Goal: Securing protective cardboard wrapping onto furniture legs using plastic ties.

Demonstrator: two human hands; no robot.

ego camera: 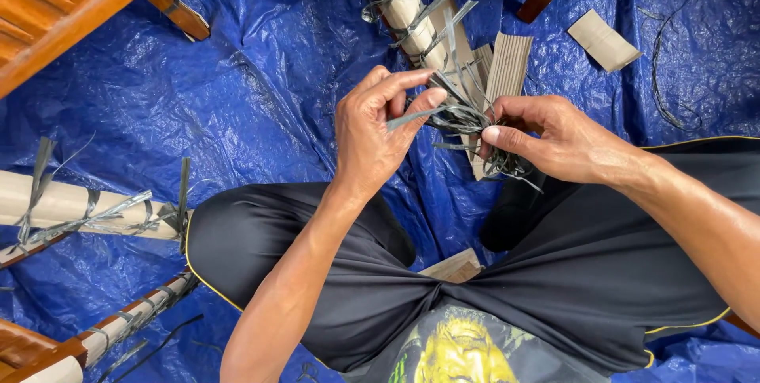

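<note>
My left hand [376, 133] pinches one flat grey strap [412, 118] between thumb and forefinger. My right hand [554, 141] grips a tangled bundle of the same grey straps [467, 118], with loose ends hanging below the fingers. Both hands are held above my crossed legs in black shorts [586, 264]. Just beyond the hands a cardboard-wrapped wooden bar [400, 3], tied round with grey straps, runs away from me. A folded piece of corrugated cardboard [507, 66] lies beside it.
A blue tarpaulin [261, 90] covers the floor. Cardboard-wrapped wooden furniture parts bound with straps [79, 205] lie at the left. An orange slatted wooden piece [55, 3] is at top left. A cardboard scrap [603, 40] and a loose black strap [661, 74] lie at top right.
</note>
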